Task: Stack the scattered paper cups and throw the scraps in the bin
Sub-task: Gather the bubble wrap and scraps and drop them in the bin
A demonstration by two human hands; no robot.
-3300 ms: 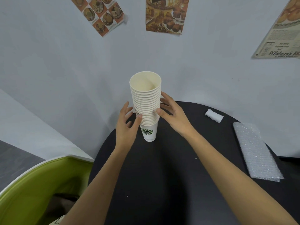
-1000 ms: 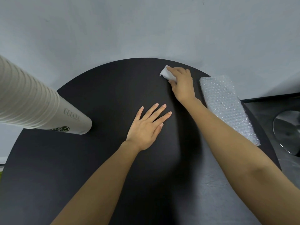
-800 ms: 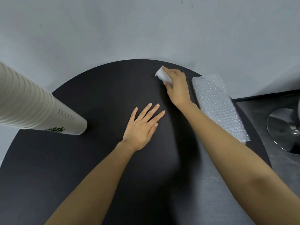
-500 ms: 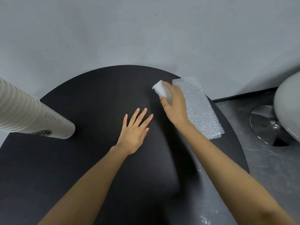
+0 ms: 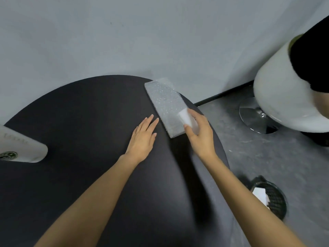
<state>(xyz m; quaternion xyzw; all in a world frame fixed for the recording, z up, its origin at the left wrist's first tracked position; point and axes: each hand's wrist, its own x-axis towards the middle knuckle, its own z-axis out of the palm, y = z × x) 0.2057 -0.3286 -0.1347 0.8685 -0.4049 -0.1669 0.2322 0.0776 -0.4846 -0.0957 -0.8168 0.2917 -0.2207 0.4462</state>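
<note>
A plain grey wall [image 5: 160, 32] rises behind the round black table [image 5: 80, 113]. A black skirting strip [image 5: 222, 94] edges the mottled grey floor [image 5: 258, 157], where a white seat [image 5: 277, 97] (only partly in view) stands on a chrome base [image 5: 252, 116].

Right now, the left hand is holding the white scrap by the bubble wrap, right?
Not quite. The right hand holds the white scrap by the bubble wrap; the left hand lies flat and open on the table. The head view shows it.
</note>
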